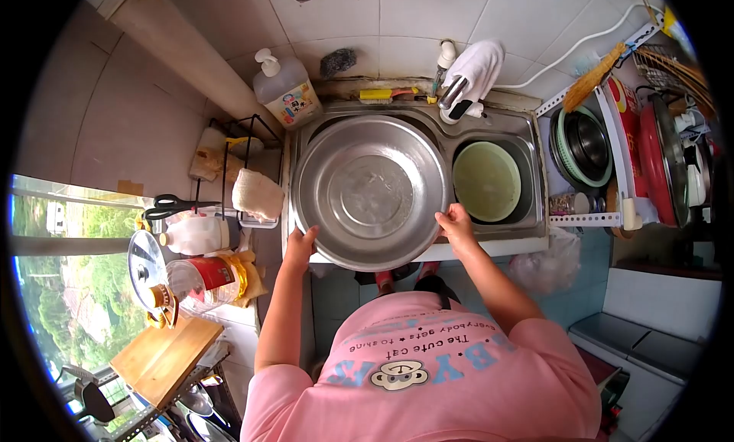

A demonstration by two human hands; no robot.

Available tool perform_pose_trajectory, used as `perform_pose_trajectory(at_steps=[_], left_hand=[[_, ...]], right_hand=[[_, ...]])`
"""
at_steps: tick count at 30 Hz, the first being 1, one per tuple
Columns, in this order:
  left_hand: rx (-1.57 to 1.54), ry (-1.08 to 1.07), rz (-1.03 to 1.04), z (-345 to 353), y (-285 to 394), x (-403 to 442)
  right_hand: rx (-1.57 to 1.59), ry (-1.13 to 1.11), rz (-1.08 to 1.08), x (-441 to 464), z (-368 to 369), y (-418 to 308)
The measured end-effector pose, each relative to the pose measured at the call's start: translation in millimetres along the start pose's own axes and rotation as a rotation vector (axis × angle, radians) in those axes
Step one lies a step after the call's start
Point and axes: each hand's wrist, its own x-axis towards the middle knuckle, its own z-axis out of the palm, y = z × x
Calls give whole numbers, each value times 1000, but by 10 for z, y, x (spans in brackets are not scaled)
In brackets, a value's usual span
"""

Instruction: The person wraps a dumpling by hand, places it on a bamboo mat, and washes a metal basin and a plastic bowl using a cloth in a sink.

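Observation:
A wide stainless steel basin [325, 205] sits over the left bowl of the double sink [535, 174]; some water seems to lie in its bottom. My left hand [300, 243] grips its rim at the lower left, thumb on top. At the lower right, my right hand [456, 226] pinches the same rim. The fingers under the rim are hidden on both sides. Beside the basin, in the right sink bowl, stands a pale green basin [487, 182]. The faucet [453, 94] is behind, between the two bowls, with a white cloth [482, 66] hung over it.
Behind the sink stand a pump bottle [287, 90], a yellow brush [378, 95] and a dark scouring pad [337, 61]. A black wire rack [226, 170] with a sponge-like block [258, 193] is at the left. Shelves [621, 151] with nested bowls [585, 140] and a red pan [659, 163] line the right.

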Motion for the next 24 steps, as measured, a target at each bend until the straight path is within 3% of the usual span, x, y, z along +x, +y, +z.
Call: perform_pose_trajectory(at_steps=[9, 13, 15, 24], left_hand=[[-67, -53, -27, 616, 175, -78], [245, -88, 76, 671, 314, -172], [259, -137, 99, 694, 374, -172], [132, -410, -103, 1712, 361, -425]], right_hand=[[16, 105, -6, -268, -553, -65], [52, 139, 23, -639, -666, 199], [60, 188, 9, -762, -684, 234], [72, 457, -203, -1336, -1471, -453]])
